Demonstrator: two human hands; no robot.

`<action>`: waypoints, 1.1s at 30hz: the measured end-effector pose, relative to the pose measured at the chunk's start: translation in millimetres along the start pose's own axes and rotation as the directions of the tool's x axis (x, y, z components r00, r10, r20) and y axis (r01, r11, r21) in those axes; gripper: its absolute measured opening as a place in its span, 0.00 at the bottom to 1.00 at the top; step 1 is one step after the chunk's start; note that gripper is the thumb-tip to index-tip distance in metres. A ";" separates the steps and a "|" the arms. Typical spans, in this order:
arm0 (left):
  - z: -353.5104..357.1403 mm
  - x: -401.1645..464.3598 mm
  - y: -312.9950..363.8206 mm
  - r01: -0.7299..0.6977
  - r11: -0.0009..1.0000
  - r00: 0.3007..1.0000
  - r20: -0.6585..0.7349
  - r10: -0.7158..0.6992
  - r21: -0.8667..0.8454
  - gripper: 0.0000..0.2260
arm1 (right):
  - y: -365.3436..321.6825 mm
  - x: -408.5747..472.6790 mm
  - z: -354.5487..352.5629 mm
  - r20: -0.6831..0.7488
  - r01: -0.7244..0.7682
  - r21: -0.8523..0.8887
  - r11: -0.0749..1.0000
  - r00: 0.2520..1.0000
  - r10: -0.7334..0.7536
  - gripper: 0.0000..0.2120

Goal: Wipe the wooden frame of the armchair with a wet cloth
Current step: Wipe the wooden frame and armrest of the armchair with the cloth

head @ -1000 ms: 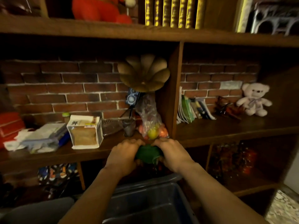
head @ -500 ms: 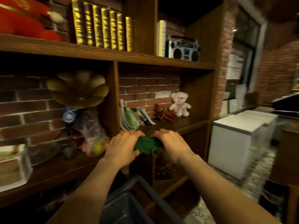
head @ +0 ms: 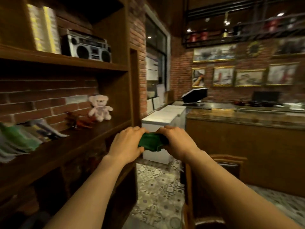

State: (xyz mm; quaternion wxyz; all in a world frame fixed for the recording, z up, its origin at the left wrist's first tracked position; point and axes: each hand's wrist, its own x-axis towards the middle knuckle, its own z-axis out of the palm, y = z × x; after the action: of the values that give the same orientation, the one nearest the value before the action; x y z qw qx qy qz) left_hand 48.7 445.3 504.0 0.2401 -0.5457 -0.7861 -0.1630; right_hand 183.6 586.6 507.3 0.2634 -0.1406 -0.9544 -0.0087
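Observation:
A bunched dark green cloth (head: 151, 142) is held at chest height between both hands. My left hand (head: 126, 143) grips its left end and my right hand (head: 177, 142) grips its right end, knuckles up. Below my right forearm stands the wooden armchair: a curved brown frame top (head: 228, 158) with a dark cushion under it, and an upright wooden post (head: 188, 192) lower down. Most of the chair is hidden by my arm and the frame's bottom edge.
A wooden shelf unit (head: 66, 142) fills the left, holding a pink teddy bear (head: 99, 107), books and a boombox (head: 87, 47). White chest freezers (head: 158, 118) stand ahead on the patterned tile floor (head: 158, 187). A wooden counter (head: 244, 118) runs along the right.
The view has swung right, from the shelf and the blue bin to the room, and the armchair has come into sight. Both hands keep the same hold on the cloth.

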 end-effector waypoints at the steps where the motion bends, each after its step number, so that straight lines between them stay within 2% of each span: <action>1: 10.4 13.4 15.8 -0.024 0.999 1.000 -0.003 0.024 -0.025 0.25 | 20.0 -7.3 -4.8 -0.008 -0.024 -0.013 1.000 1.000 0.024 0.23; 7: 74.2 71.8 96.4 -0.132 0.983 0.991 0.010 0.134 -0.130 0.25 | 116.1 -51.1 -21.1 0.002 -0.152 -0.059 0.987 0.988 0.152 0.22; 14: 157.0 82.5 145.7 -0.183 0.957 0.974 0.091 0.208 -0.226 0.23 | 183.6 -98.9 19.5 0.095 -0.260 -0.023 0.965 0.961 0.261 0.21; 22: 237.7 70.6 138.9 -0.180 0.945 0.951 0.195 0.238 -0.272 0.25 | 206.0 -114.7 90.5 0.194 -0.334 0.013 0.943 0.926 0.325 0.26; 33: 348.5 89.2 87.4 -0.190 0.902 0.904 0.289 0.315 -0.387 0.26 | 232.0 -92.9 205.3 0.256 -0.467 -0.025 0.884 0.851 0.458 0.27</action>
State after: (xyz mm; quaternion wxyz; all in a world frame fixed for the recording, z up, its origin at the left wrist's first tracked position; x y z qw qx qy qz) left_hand 35.2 726.1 263.2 0.0174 -0.6982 -0.6954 -0.1691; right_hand 220.6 803.5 270.2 0.1356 -0.3608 -0.9182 0.0910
